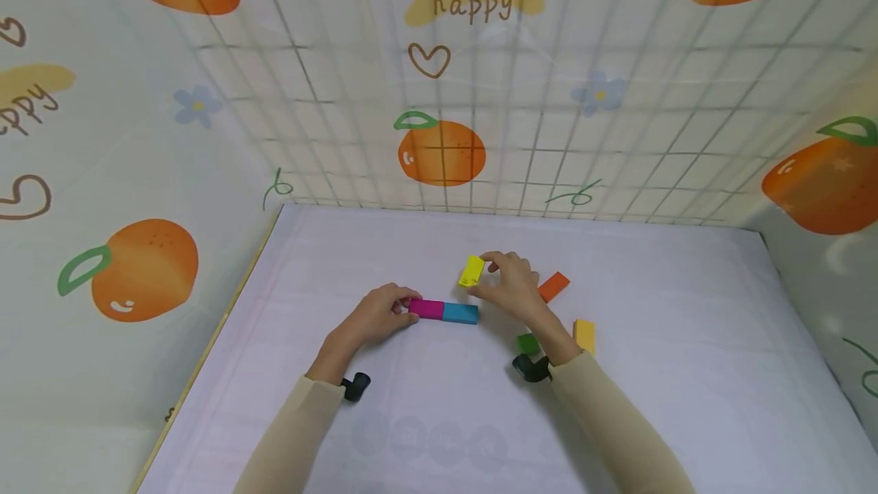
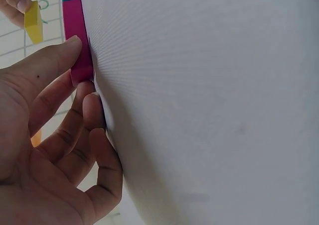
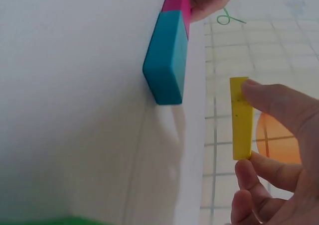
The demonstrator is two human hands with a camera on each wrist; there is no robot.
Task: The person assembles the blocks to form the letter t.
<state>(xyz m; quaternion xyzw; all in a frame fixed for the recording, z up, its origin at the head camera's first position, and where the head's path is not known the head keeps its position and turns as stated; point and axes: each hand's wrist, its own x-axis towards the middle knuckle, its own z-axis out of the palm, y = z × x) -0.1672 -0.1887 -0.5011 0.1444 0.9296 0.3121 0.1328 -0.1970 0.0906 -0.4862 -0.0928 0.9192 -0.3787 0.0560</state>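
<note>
A magenta block [image 1: 427, 309] and a blue block [image 1: 460, 313] lie end to end in a row on the white table. At the row's left end my left hand [image 1: 379, 315] pinches the magenta block between thumb and fingers, as the left wrist view also shows. My right hand [image 1: 511, 286] holds a yellow block [image 3: 241, 118] by its two ends, thumb on one and fingertip on the other. In the right wrist view the yellow block is raised above the table, apart from the blue block's free end.
Right of the row lie an orange block [image 1: 554, 286], a green block [image 1: 527, 344] partly behind the right wrist, and an amber block [image 1: 584, 335] beside the forearm. A cloth printed with oranges [image 1: 442, 152] and a grid hangs behind the table [image 1: 686, 364].
</note>
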